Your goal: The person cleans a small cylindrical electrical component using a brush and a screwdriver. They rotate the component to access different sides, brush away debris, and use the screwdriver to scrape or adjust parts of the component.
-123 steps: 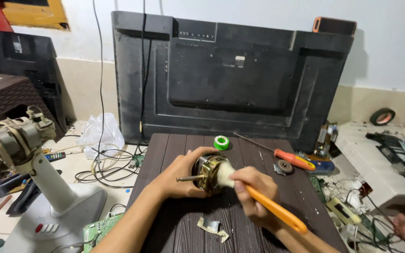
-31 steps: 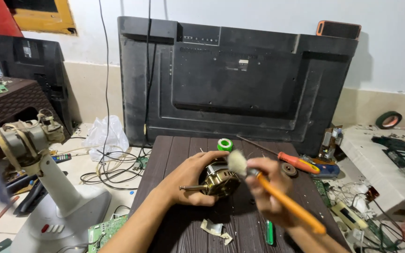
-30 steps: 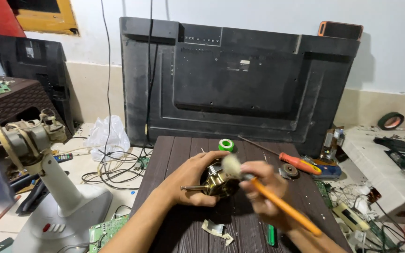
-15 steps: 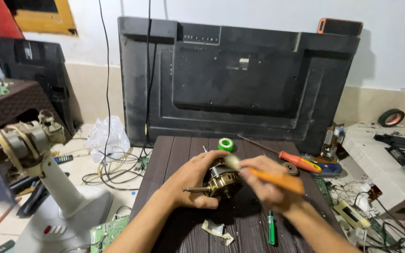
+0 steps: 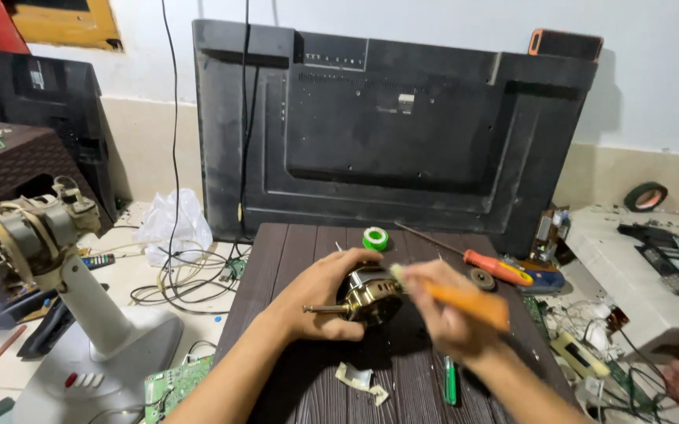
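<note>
While a stripped fan stand (image 5: 57, 267) with a grey base sits on the floor at far left, beside a tangle of cables (image 5: 178, 275) and a white plastic bag (image 5: 171, 224), a dark slatted table (image 5: 277, 267) fills the middle of the view. Over it, the left hand (image 5: 320, 294) has its fingers wrapped around a brass-coloured fan motor (image 5: 371, 294), held just above the table with its shaft pointing left. Just to the right, the right hand (image 5: 445, 318) has its fingers closed on the orange handle of a brush (image 5: 457, 297), blurred, whose pale bristle end touches the top of the motor. Behind the hands lie a green tape roll (image 5: 375, 238) and an orange-handled screwdriver (image 5: 489, 267); a small green screwdriver (image 5: 450, 381) and a scrap of paper (image 5: 359, 381) lie nearer the viewer. A large black television back (image 5: 394, 133) leans against the wall behind the table. At far right, a white surface (image 5: 630, 290) holds tools and a black tape roll (image 5: 644, 196).
</note>
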